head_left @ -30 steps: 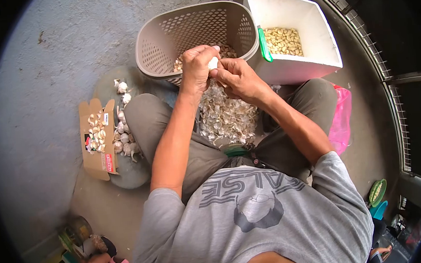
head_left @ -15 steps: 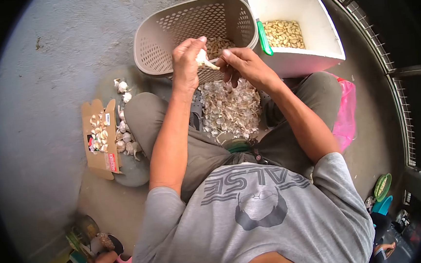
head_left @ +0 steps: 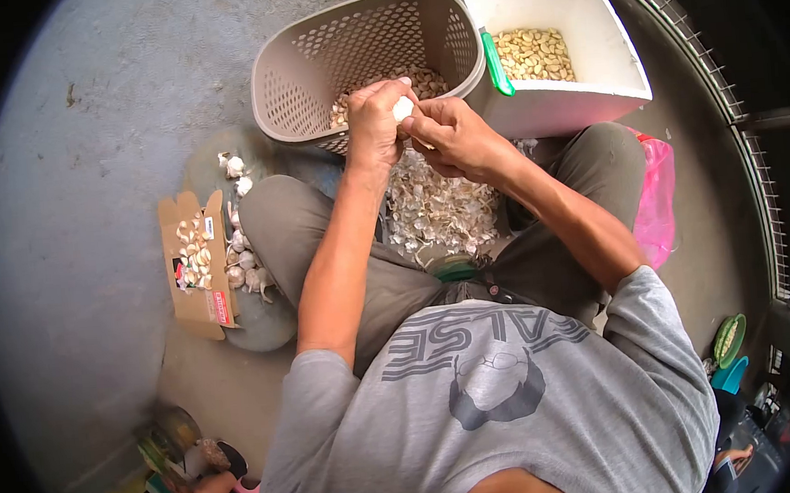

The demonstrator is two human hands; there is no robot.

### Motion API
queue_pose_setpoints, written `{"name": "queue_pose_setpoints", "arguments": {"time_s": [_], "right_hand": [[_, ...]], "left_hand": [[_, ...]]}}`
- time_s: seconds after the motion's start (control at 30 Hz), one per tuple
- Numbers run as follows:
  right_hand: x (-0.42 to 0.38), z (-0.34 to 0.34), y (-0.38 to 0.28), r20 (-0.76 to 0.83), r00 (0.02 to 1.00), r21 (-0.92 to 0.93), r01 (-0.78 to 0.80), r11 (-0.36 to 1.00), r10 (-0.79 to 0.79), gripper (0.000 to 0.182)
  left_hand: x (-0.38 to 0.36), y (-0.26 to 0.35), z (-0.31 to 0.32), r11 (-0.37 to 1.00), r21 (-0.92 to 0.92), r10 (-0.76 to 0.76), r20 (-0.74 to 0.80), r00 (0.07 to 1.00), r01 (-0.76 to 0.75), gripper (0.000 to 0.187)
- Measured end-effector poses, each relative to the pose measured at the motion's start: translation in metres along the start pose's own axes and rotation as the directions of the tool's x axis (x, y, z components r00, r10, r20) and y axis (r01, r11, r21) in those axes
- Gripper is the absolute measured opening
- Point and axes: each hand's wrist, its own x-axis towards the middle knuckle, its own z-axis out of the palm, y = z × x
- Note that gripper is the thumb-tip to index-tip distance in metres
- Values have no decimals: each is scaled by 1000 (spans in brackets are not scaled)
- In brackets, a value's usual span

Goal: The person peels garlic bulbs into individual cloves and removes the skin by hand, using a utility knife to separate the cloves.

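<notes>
My left hand (head_left: 375,124) is closed around a white garlic bulb (head_left: 403,108), its thumb along the top. Pressed against the near side of the bulb are the thumb and fingertips of my right hand (head_left: 453,138); the stem is hidden between the two hands. Both hands are over the near rim of a beige perforated basket (head_left: 276,97), which has garlic cloves (head_left: 415,78) in its bottom. Below them, between my legs, lies a heap of papery garlic skins (head_left: 443,208).
A white foam box (head_left: 605,44) with peeled cloves (head_left: 533,56) stands right of the basket; a green-handled tool (head_left: 497,63) rests on its edge. On my left are a cardboard box (head_left: 193,302) with cloves and several garlic bulbs (head_left: 245,257). A pink bag (head_left: 657,201) lies right. Other people are behind.
My hands have come together at the bulb. The right hand, which pinched the stem end apart from the left, now presses close against the bulb; the left has shifted slightly right.
</notes>
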Motion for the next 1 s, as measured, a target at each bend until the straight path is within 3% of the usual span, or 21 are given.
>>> {"name": "queue_pose_setpoints", "arguments": {"time_s": [0.17, 0.23, 0.27, 0.3, 0.37, 0.4, 0.43, 0.5, 0.6, 0.63, 0.7, 0.73, 0.83, 0.9, 1.0], "right_hand": [[-10, 1, 3, 27, 999, 45, -20, 999, 19, 33], [-17, 6, 1, 45, 999, -110, -12, 994, 17, 29], [-27, 20, 8, 313, 865, -407, 495, 768, -392, 25], [-44, 43, 0, 438, 867, -492, 451, 744, -235, 23], [-38, 41, 9, 367, 913, -549, 368, 750, -179, 19], [-28, 21, 14, 420, 896, -686, 419, 595, -146, 12], [-18, -3, 33, 390, 918, -790, 374, 485, -73, 8], [-3, -40, 50, 415, 896, -888, 361, 285, 158, 15], [23, -63, 53, 318, 942, -794, 326, 513, -107, 16], [26, -57, 44, 82, 996, -526, 19, 850, 29, 31], [24, -45, 22, -18, 999, 24, -37, 999, 38, 41], [23, -36, 9, -34, 999, 17, -32, 999, 33, 37], [29, -31, 13, 53, 998, -259, 47, 965, -34, 33], [25, -23, 14, 31, 995, -216, 97, 972, -92, 31], [22, -6, 10, -29, 972, -305, 215, 928, -234, 28]], "left_hand": [[1, -2, 4, 1000, 23, 0, -30, 1000, 1, 21], [19, -14, -16, 995, -66, -75, -50, 996, 72, 19], [37, -21, -33, 988, -118, -106, -60, 993, 98, 18], [58, -20, -68, 912, -331, -234, 69, 970, 244, 17], [46, 11, -49, 989, -143, 14, -181, 983, -41, 18], [40, 14, -46, 985, -150, 70, -109, 992, -86, 18], [26, 18, -35, 985, -121, 113, -90, 990, -123, 18], [13, 7, -30, 994, -96, 40, -38, 998, -43, 18], [13, -12, -25, 997, 35, 65, -2, 998, -65, 21], [16, -12, -22, 991, 95, 91, 15, 996, -92, 21], [15, -18, -15, 976, 140, 165, 6, 986, -164, 24], [14, -21, -11, 966, 171, 197, 5, 980, -195, 25], [12, -20, -4, 959, 202, 207, -30, 978, -197, 27], [12, -16, -6, 975, 145, 178, -67, 982, -167, 26], [14, -10, -6, 997, 4, 82, -92, 992, -82, 21]]}}
